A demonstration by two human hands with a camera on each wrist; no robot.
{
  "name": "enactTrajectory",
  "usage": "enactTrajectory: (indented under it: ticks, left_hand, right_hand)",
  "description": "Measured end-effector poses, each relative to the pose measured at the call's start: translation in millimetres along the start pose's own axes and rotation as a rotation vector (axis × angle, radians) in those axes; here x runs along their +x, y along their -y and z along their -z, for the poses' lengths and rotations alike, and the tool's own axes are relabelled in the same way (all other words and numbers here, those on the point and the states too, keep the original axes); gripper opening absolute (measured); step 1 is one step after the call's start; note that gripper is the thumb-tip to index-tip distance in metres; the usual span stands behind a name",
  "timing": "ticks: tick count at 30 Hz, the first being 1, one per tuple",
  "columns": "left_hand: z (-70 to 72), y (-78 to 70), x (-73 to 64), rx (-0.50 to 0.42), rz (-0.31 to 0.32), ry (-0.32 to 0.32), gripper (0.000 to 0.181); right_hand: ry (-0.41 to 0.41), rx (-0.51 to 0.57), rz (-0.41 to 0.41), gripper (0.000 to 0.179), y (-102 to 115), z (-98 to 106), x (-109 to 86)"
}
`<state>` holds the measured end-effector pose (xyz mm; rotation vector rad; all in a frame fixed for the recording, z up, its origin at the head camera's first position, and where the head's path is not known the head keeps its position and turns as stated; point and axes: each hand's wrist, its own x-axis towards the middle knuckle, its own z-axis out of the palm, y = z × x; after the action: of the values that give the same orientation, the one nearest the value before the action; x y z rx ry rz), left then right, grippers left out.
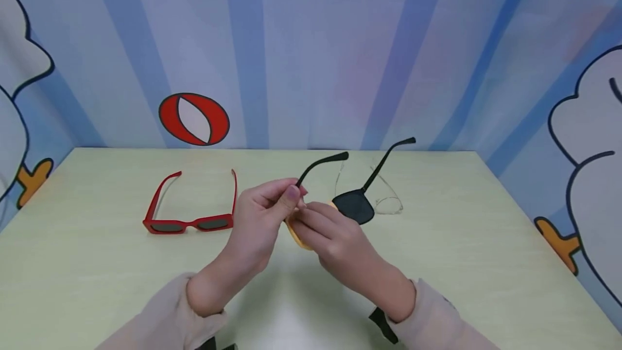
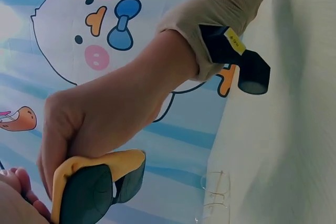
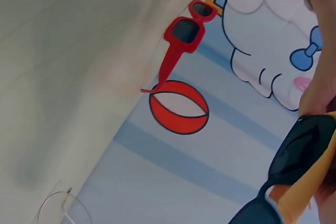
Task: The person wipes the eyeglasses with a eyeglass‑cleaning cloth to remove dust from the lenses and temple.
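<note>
In the head view, my left hand [image 1: 262,217] pinches a pair of black sunglasses [image 1: 356,207] near the hinge of one temple. Both temples are unfolded and point away from me. My right hand [image 1: 337,236] grips a yellow-orange cloth [image 1: 297,236] wrapped over one lens, with its fingertips close to the left thumb. That lens is mostly hidden by the hands. From the left wrist, the cloth [image 2: 126,162] shows folded over the top of the dark lenses [image 2: 86,195]. The right wrist view has the cloth [image 3: 302,195] behind the sunglasses [image 3: 304,148].
Red sunglasses [image 1: 191,224] stand unfolded on the pale table [image 1: 97,274], left of my hands. Thin wire-rimmed glasses [image 1: 401,207] lie behind the black pair at the right. A printed blue backdrop [image 1: 311,58] borders the table's back edge. Black wrist mounts [image 1: 384,325] sit at the sleeves.
</note>
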<state>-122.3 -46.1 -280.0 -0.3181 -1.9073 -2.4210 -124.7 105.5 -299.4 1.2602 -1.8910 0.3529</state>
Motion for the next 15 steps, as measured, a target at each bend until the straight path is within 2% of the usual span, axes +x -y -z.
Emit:
enactTrajectory:
  ticks: [4, 7, 11, 15]
  left_hand:
    - [3.6, -1.6, 2.7, -0.002, 0.014, -0.017, 0.023]
    - [6.8, -2.1, 3.3, 0.012, 0.009, -0.012, 0.023]
    - [9.2, -2.0, 1.4, 0.044, -0.012, 0.016, 0.023]
    - [7.2, -0.6, -0.2, 0.050, -0.050, 0.091, 0.022]
  right_hand:
    - [0.005, 0.000, 0.022, 0.031, -2, 4, -6.1]
    - [0.032, -0.097, 0.003, 0.037, -1, 7, -11.0]
    - [0.093, -0.211, -0.041, 0.036, 5, 9, -13.0]
    - [0.114, -0.145, -0.054, 0.036, 10, 11, -8.5]
